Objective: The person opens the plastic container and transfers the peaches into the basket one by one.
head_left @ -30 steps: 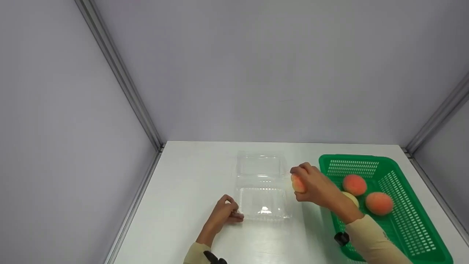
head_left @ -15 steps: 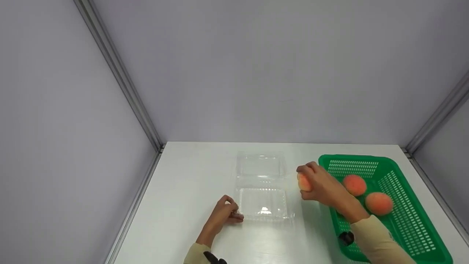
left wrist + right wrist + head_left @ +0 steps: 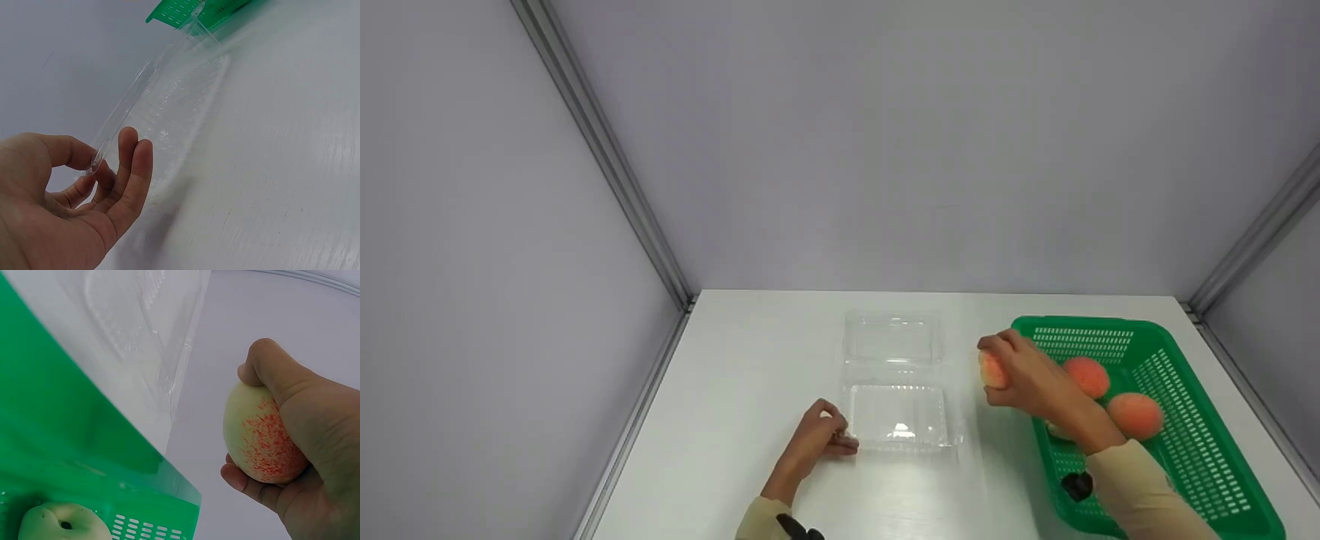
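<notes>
My left hand [image 3: 819, 435] pinches the near-left edge of a clear plastic clamshell container [image 3: 898, 416], which lies unfolded on the table with its lid [image 3: 894, 339] to the back. In the left wrist view, the thumb and a finger hold the thin rim of the container [image 3: 169, 124], while other fingers extend beside it. A peach [image 3: 992, 371], pale with red speckles, is gripped in my right hand [image 3: 1027, 382] between the container and the basket, above the table. The right wrist view shows thumb and fingers curled round that peach [image 3: 261, 439].
A green slotted basket [image 3: 1192, 420] stands at the right with a reddish peach [image 3: 1085, 377] and another peach [image 3: 1136, 415] inside. A pale peach [image 3: 63, 527] is also in it, mostly hidden by my right arm in the head view. Grey walls enclose the white table [image 3: 742, 360].
My right hand has moved right with the peach, from beside the container toward the basket's left rim. My left hand has stayed at the container's edge.
</notes>
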Demonstrator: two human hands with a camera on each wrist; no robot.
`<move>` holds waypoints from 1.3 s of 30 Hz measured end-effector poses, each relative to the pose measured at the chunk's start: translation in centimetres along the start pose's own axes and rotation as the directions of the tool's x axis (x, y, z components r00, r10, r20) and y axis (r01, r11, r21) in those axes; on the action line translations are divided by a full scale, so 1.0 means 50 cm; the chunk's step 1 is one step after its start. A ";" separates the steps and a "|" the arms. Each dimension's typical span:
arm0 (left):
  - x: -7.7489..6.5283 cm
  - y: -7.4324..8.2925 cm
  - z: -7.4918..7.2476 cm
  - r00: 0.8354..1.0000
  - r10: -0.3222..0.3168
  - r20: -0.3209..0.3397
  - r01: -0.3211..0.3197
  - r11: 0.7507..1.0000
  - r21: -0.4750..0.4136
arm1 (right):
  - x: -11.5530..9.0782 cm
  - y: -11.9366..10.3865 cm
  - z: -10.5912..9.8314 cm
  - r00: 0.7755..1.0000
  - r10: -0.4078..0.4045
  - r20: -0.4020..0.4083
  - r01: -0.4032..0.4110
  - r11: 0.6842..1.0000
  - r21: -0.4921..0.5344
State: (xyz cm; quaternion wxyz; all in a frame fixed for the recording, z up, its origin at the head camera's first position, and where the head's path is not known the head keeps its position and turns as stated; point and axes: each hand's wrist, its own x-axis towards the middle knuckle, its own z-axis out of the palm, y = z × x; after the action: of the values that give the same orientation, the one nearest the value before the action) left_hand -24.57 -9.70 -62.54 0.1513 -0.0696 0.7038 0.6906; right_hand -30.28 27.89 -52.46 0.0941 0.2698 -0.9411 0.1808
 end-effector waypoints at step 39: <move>0.000 -0.002 0.004 1.000 -0.001 -0.006 0.001 1.000 0.009 | -0.030 0.062 -0.025 0.996 0.092 -0.010 -0.091 0.993 0.074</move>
State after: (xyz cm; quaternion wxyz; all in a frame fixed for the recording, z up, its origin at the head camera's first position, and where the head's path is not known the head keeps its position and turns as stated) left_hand -24.54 -9.52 -62.63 0.1499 -0.0715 0.7072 0.6872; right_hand -30.60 31.53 -52.65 0.0822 0.2283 -0.9445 0.2213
